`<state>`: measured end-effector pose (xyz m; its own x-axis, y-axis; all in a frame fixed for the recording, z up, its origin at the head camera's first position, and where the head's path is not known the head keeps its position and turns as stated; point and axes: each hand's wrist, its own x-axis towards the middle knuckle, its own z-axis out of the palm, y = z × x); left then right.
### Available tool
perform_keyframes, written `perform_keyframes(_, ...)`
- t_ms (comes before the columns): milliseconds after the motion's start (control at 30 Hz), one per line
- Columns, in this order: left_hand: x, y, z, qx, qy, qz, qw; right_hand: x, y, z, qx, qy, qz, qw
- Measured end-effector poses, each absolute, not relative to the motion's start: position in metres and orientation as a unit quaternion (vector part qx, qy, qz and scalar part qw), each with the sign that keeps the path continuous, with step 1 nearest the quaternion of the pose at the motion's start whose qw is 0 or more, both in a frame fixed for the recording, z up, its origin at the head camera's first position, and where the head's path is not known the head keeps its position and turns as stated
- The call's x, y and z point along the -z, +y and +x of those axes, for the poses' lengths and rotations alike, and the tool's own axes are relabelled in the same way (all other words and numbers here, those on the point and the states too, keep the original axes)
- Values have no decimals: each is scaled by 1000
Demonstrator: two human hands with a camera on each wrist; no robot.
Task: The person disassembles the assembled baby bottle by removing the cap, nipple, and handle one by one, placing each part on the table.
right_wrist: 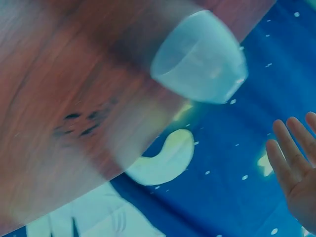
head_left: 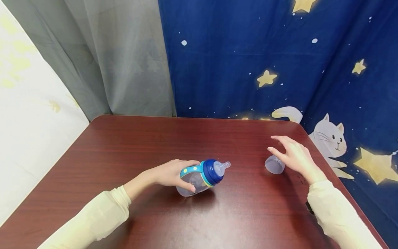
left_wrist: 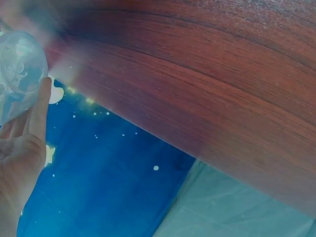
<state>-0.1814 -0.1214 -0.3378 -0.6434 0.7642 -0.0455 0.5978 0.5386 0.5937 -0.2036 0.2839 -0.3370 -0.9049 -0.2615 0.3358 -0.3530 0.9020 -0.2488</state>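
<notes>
A clear baby bottle (head_left: 194,182) with a dark blue collar, a turquoise handle and a clear nipple tilts toward the right above the table. My left hand (head_left: 172,174) grips its body, thumb on the near side and fingers behind. In the left wrist view the bottle's clear base (left_wrist: 22,64) shows beside the fingers. Farther right, a translucent dome-shaped cap (head_left: 275,165) is by my right hand (head_left: 293,154), whose fingers are spread and relaxed. The right wrist view has a gap between the cap (right_wrist: 200,59) and the fingers (right_wrist: 284,153).
The reddish-brown wooden table (head_left: 140,138) has rounded far corners. Behind it hang a grey curtain (head_left: 130,62) and a dark blue curtain (head_left: 224,62) with stars and a white cat. Dark marks (right_wrist: 81,123) lie on the tabletop near its right edge.
</notes>
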Motion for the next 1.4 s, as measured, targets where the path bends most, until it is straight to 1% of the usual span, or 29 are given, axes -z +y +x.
perform_keyframes(367,338,-118,-181,-274,864,395,152,321,246,-192,-186,-945,203,175)
perform_keyframes(633,337,-115,-182,-267,865,397,148,302,206,-175,-218,-927,252,171)
perform_keyframes(733,337,-115,-182,-269,864,398,149,300,190,-168,-231,-919,279,153)
perform_keyframes(867,338,-114,-181,-274,861,401,152,301,171,-157,-263,-910,307,95)
perform_keyframes(967,338,-113,-181,-275,860,402,152,304,160,-152,-279,-903,321,67)
perform_keyframes(1200,337,-113,-180,-273,863,396,155,308,150,-150,-296,-892,336,65)
perform_keyframes(1400,336,-113,-181,-266,863,402,154,310,147,-150,-278,-891,352,70)
